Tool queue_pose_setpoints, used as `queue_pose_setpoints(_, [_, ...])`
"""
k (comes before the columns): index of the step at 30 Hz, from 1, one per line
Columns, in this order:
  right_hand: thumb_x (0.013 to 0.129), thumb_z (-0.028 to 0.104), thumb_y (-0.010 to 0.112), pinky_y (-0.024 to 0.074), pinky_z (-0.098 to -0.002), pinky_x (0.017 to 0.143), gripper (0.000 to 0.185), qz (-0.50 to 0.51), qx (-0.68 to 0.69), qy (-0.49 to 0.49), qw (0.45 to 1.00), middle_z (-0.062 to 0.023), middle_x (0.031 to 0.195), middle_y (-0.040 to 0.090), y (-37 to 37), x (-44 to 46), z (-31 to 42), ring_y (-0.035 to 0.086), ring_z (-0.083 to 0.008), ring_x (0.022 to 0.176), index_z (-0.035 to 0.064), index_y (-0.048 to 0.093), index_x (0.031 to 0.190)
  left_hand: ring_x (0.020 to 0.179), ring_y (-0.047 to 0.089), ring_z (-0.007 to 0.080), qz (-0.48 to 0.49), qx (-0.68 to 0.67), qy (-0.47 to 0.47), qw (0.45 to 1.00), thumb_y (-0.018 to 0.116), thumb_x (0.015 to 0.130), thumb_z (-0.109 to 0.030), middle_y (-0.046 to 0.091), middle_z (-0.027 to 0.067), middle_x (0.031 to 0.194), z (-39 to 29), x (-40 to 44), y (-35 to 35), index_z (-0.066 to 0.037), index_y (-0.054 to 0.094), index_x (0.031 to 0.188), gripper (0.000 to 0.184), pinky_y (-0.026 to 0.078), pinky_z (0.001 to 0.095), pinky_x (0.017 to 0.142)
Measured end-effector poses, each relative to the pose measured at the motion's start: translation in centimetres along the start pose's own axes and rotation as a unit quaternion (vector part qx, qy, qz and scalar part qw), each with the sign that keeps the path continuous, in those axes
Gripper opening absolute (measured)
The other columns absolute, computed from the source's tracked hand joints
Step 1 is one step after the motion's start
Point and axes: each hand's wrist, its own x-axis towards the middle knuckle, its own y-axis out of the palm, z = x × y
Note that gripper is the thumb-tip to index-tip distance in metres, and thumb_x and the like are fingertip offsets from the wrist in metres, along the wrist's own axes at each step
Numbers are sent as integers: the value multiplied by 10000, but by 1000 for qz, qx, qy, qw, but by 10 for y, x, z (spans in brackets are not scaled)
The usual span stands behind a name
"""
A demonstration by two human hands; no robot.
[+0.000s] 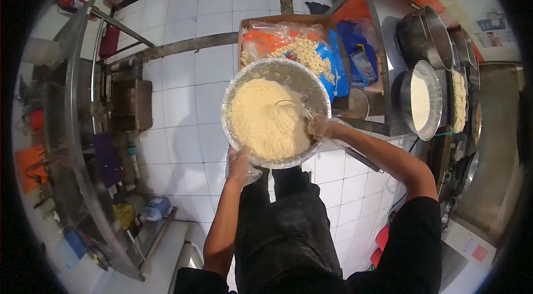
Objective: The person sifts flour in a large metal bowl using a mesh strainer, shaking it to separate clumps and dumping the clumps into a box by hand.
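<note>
A large metal bowl (226, 109) holds pale yellow, crumbly powder (261, 119). At the near left rim, my left hand (239, 165), in a clear plastic glove, is closed on the bowl's edge. My right hand (323, 127), also in clear plastic, reaches over the right side of the bowl. It is closed around a whisk (363, 159), whose long handle sticks out to the lower right. The wire loops sit in the powder near the bowl's middle, partly buried. My right fingertips are partly hidden.
Beyond the bowl stands a cardboard box (286, 18) lined with plastic, containing pale crumbs. On the right counter are a deep pot (413, 38) and a metal basin (435, 99) of cream-coloured contents. A metal shelf rack (75, 144) runs along the left. White tiles (183, 144) cover the floor.
</note>
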Motion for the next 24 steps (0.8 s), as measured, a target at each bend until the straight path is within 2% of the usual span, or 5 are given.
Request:
queue_pose_setpoints(1, [844, 204, 497, 408, -401, 864, 147, 39, -38, -46, 997, -146, 953, 583, 7, 0, -4, 546, -277, 922, 110, 580, 922, 1022, 537, 240, 12, 13, 0, 1000, 514, 784, -29, 509, 133, 1173, -1, 0, -2, 0, 363, 1277, 517, 459, 339, 858])
queue_pose_setpoints(3, [834, 293, 519, 419, -400, 754, 188, 109, 267, 205, 935, -64, 735, 570, -67, 14, 37, 552, -233, 777, 115, 577, 850, 1030, 533, 237, 28, 16, -10, 999, 512, 803, -28, 506, 132, 1178, -1, 1, -4, -5, 351, 1282, 506, 458, 338, 860])
queue_pose_setpoints(7, [777, 321, 549, 426, -429, 812, 289, 118, 55, 177, 976, -157, 801, 582, -109, 41, 44, 557, -334, 830, 71, 580, 920, 1025, 535, 234, 22, 29, -32, 999, 520, 811, -43, 510, 133, 1169, -2, 0, -9, -11, 338, 1287, 510, 464, 345, 854])
queue_pose_setpoints(9, [773, 311, 553, 450, -421, 772, 322, -51, 100, 431, 896, -180, 814, 598, -92, 40, 51, 572, -349, 805, 38, 585, 942, 1016, 534, 225, 10, 50, -34, 998, 538, 802, -70, 516, 131, 1163, -3, -6, -6, 3, 358, 1275, 512, 451, 342, 856])
queue_pose_setpoints(24, [763, 194, 621, 485, -414, 731, 375, -235, 204, 461, 831, -220, 907, 628, -97, 9, 91, 602, -385, 846, 42, 575, 1102, 967, 547, 204, 33, 67, -68, 995, 572, 817, -89, 524, 120, 1131, -7, 3, -19, -12, 342, 1280, 522, 476, 331, 815])
